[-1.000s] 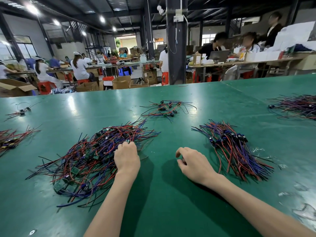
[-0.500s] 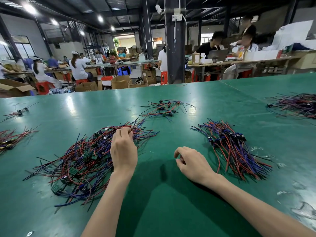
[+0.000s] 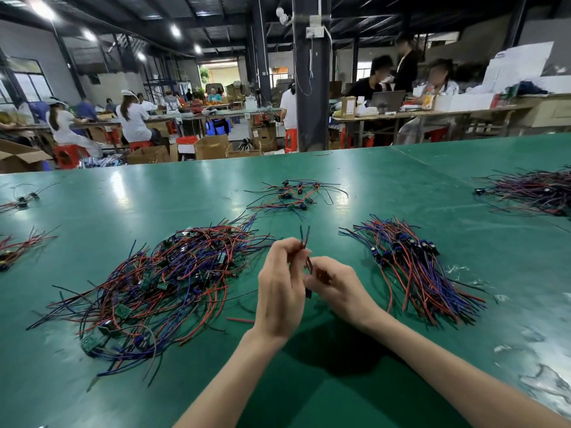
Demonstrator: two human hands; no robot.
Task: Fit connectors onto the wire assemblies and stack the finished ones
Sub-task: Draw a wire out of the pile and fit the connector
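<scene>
Between the two hands, raised just above the glossy green worktable (image 3: 401,180), we find one thin red-and-dark wire assembly (image 3: 304,242). The left hand (image 3: 279,291) pinches it near its upper ends with curled fingertips, and the right hand (image 3: 340,288) pinches it lower down, fingers curled in as well. A small dark blue piece (image 3: 308,293) shows between the palms (a connector, we judge, though blur hides whether it is seated).

By our reckoning the job is under way but far from over. The combed stack of red and blue wires with dark blue connectors (image 3: 414,267), right of the hands, looks finished. The larger tangled heap of red, blue and black wires with small green boards (image 3: 160,279), on the left, looks to be waiting. A small loose cluster of wires (image 3: 293,194) lies farther back and another pile (image 3: 531,193) sits at the far right; their stage we cannot tell.

We can read no brand, label or writing anywhere.
</scene>
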